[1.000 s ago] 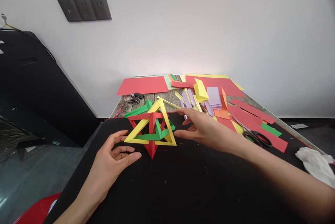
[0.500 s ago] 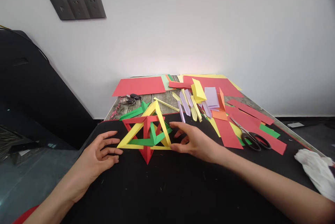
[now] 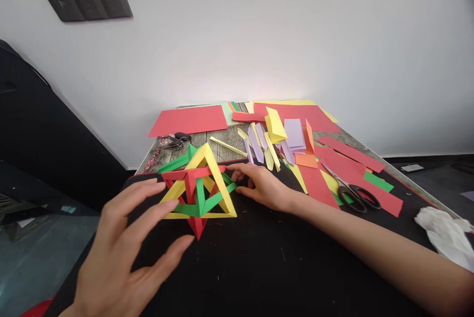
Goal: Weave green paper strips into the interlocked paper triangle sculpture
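Note:
A folded-paper model (image 3: pixel 200 193) of interlocked yellow, red and green triangular frames stands on the black mat (image 3: pixel 266 262), a red point facing me. My left hand (image 3: pixel 126 243) is at its left front, fingers spread; the fingertips overlap its left side and the thumb tip is by the red lower point. Whether they press on the paper is unclear. At the model's right side is my right hand (image 3: pixel 259 186), its fingers curled with thumb and forefinger near the red and green corners. A grip there cannot be made out clearly.
Black-handled scissors (image 3: pixel 355 196) lie on red, green and yellow paper at the right. Behind are folded purple and yellow strips (image 3: pixel 259 141), red sheets (image 3: pixel 192 119) and keys (image 3: pixel 177 140). A crumpled white tissue (image 3: pixel 444 235) lies at the far right.
My left hand has come closer and larger in view, now overlapping the model's left side. The model is turned slightly, and my right hand has shifted to its back right corner.

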Action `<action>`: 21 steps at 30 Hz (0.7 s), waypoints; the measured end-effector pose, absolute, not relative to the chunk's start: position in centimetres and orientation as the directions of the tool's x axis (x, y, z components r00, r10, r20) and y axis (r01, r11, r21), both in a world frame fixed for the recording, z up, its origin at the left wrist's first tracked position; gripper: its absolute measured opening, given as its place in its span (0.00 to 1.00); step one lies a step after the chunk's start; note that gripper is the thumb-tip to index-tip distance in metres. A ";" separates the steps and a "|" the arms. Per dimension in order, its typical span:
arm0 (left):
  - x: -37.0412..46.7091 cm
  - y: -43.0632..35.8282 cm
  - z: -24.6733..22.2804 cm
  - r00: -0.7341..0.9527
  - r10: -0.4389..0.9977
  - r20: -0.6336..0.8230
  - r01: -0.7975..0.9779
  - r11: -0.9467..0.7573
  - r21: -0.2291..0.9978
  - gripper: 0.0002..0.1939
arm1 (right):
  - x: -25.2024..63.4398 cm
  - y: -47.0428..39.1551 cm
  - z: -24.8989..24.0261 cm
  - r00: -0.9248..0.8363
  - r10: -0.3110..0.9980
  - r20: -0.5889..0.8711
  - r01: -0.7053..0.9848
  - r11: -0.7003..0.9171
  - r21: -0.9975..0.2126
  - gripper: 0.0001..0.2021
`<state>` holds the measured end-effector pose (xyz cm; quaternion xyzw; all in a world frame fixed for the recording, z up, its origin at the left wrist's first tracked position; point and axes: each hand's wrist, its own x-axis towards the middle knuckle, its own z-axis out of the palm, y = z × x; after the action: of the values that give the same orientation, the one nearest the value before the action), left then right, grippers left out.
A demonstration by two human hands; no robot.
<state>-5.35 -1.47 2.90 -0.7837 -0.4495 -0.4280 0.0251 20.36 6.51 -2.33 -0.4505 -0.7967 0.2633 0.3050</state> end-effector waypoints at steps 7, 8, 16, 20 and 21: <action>-5.3 -0.5 2.3 0.298 0.722 0.624 0.768 -0.570 0.293 0.32 | 20.5 6.0 -2.3 -0.418 0.875 0.244 0.385 0.413 -0.825 0.24; -5.5 -0.4 2.1 0.281 0.722 0.632 0.765 -0.566 0.306 0.33 | 20.5 5.9 -2.2 -0.415 0.876 0.246 0.343 0.401 -0.850 0.25; -6.9 0.0 1.4 0.121 0.838 0.533 0.575 -0.497 0.650 0.44 | 19.7 4.6 -1.4 -0.377 0.869 0.321 0.164 0.404 -0.900 0.20; -7.4 0.4 2.1 0.128 0.796 0.591 0.569 -0.547 0.614 0.47 | 19.1 4.2 -1.0 -0.344 0.862 0.372 0.157 0.444 -0.882 0.16; -7.4 0.4 2.6 0.124 0.794 0.595 0.571 -0.547 0.612 0.47 | 18.9 4.1 -0.9 -0.336 0.862 0.381 0.151 0.448 -0.881 0.16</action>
<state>-7.43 0.43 2.56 -0.7405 -0.4611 -0.4746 -0.1174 18.89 4.12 -0.92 -0.3523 -0.7184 0.3895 0.4561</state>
